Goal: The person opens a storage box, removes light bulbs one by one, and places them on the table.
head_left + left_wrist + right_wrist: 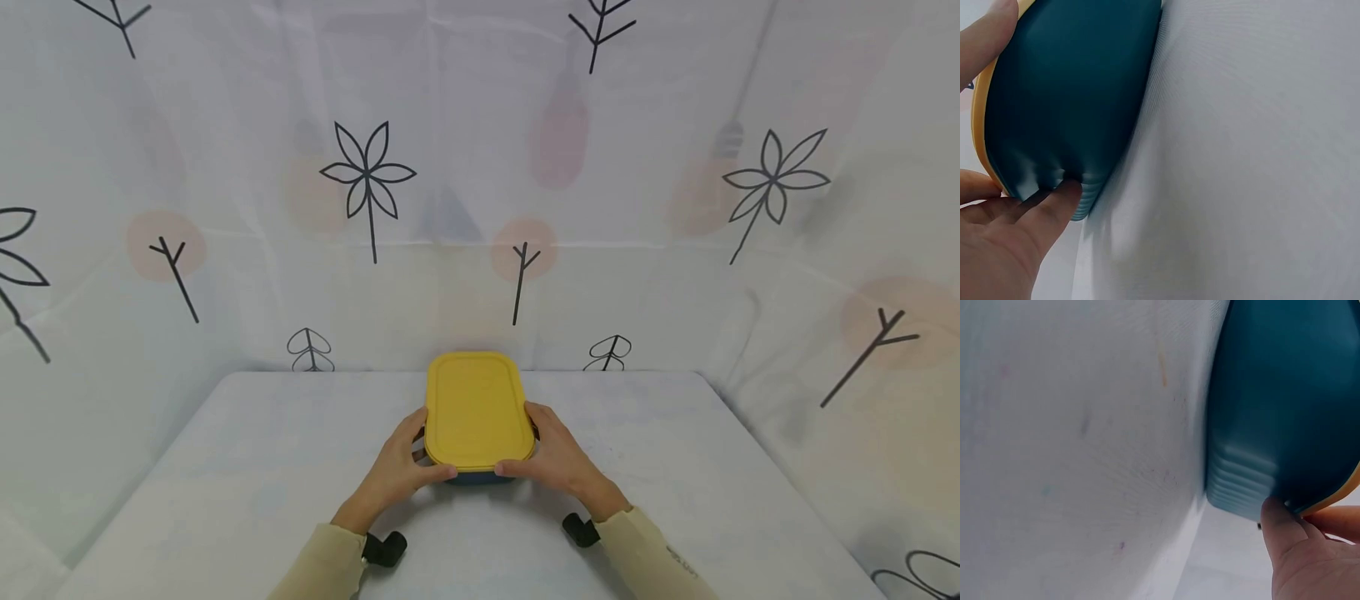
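A rectangular food container with a yellow lid sits on the white-covered table, its short side toward me. Below the lid its dark teal body shows, with ribbed corners in both wrist views. My left hand grips the left side, thumb at the near edge of the lid and fingers along the side wall. On the opposite side my right hand holds it the same way, thumb on the near rim. In the right wrist view, fingertips press against the body just under the lid's rim. The lid lies flat on top.
The white cloth covers the table, with faint stains near the container. Behind stands a pale curtain printed with line-drawn plants, close to the table's far edge. Black wrist-worn devices sit at both sleeves.
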A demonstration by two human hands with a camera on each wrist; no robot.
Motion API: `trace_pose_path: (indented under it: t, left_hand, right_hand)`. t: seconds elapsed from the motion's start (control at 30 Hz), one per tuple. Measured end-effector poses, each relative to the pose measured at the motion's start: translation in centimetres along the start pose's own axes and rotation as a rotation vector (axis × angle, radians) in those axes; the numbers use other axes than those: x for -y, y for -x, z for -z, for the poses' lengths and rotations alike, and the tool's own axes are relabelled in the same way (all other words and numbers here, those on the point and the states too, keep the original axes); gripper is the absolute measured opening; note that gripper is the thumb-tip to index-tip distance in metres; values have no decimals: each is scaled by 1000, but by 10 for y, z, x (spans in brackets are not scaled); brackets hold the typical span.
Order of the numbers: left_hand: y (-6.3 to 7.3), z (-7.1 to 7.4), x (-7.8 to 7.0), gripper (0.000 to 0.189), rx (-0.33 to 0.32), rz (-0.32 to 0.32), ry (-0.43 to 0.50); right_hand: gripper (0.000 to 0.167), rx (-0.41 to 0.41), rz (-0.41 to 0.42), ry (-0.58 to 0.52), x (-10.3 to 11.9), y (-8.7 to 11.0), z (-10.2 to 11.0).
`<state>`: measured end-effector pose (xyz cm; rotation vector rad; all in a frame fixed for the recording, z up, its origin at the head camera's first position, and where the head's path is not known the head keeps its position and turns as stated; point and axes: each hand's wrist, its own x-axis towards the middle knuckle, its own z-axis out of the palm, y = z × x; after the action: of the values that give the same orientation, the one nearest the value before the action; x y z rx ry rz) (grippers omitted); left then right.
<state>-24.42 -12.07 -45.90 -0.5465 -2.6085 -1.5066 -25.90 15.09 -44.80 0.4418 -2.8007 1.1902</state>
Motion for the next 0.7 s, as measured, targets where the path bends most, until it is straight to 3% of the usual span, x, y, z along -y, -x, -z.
trace_pose_path:
  t: [0.37,0.63,0.7]
  left_hand:
    - [1,-2,2,106,-11,-6,27]
    - [10,5,-29,102,2,-22,84]
    - [9,5,-27,102,0,-23,83]
  right_hand:
    - [114,5,6,-26,0,0,-1]
    - [114,6,6,-19,0,-1,-1]
    - [114,9,3,-24,0,-1,-1]
